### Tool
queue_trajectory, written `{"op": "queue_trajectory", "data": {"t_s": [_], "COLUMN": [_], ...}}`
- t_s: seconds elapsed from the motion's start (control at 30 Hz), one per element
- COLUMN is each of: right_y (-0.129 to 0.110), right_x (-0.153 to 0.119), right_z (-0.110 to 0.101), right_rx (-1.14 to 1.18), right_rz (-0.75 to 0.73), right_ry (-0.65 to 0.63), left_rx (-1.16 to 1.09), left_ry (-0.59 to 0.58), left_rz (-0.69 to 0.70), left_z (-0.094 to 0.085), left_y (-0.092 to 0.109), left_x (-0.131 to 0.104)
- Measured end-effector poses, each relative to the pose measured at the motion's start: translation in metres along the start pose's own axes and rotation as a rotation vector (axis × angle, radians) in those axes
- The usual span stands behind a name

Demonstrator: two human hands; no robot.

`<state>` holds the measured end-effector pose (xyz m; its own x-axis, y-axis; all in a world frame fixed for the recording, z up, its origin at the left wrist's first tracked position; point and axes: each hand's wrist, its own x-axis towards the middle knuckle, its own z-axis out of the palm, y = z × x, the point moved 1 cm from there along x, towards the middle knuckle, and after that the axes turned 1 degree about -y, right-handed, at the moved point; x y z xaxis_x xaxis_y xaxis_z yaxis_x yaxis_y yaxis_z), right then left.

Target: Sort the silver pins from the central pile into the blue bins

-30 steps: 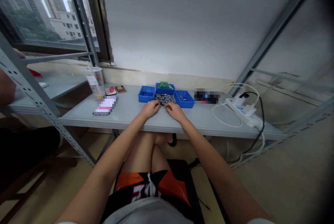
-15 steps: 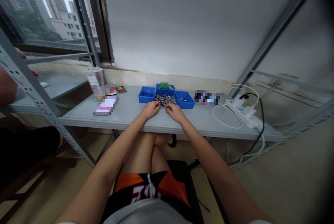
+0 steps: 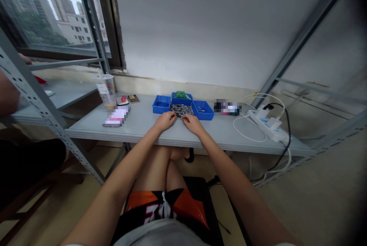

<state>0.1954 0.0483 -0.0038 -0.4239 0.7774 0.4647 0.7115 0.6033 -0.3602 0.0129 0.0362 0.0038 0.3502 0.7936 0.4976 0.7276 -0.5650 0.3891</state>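
A heap of small dark and silvery metal pieces lies on the grey tabletop, too small for me to name. My left hand is at its near left edge, fingers bent and closed together. Opposite it, my right hand rests at the near right edge with its fingertips pinched. Whatever either hand holds is too small to make out. Around the heap stand three blue bins: a left bin, a back bin with green bags in it, and a right bin holding a few slim metal pieces.
A phone and a plastic drink cup stand on the left of the table. To the right lie a white cable and a power strip with plugs. Metal rack posts frame both sides. Another person's arm shows far left.
Both hands stay almost in the same place at the heap. At the far left, a red item on the neighbouring table shows more than before.
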Motion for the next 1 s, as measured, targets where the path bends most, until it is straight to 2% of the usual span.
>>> {"op": "queue_trajectory", "data": {"t_s": [0.33, 0.63, 0.77, 1.0], "right_y": [0.0003, -0.0005, -0.0012, -0.0056], "right_x": [0.0002, 0.0004, -0.0006, -0.0019], "right_z": [0.0004, -0.0012, -0.0038, -0.0070], "right_rx": [0.003, 0.074, 0.149, 0.166], "right_rz": [0.000, 0.002, 0.009, -0.070], "right_ry": [-0.006, 0.009, 0.054, 0.092], "left_rx": [-0.008, -0.029, -0.017, -0.015], "left_ry": [-0.010, 0.032, -0.008, -0.114], "left_rz": [-0.019, -0.008, -0.028, 0.022], "left_z": [0.0003, 0.0027, 0.0025, 0.0038], "left_y": [0.0003, -0.0031, -0.0026, -0.0035], "left_x": [-0.0003, 0.0011, 0.0005, -0.0009]}}
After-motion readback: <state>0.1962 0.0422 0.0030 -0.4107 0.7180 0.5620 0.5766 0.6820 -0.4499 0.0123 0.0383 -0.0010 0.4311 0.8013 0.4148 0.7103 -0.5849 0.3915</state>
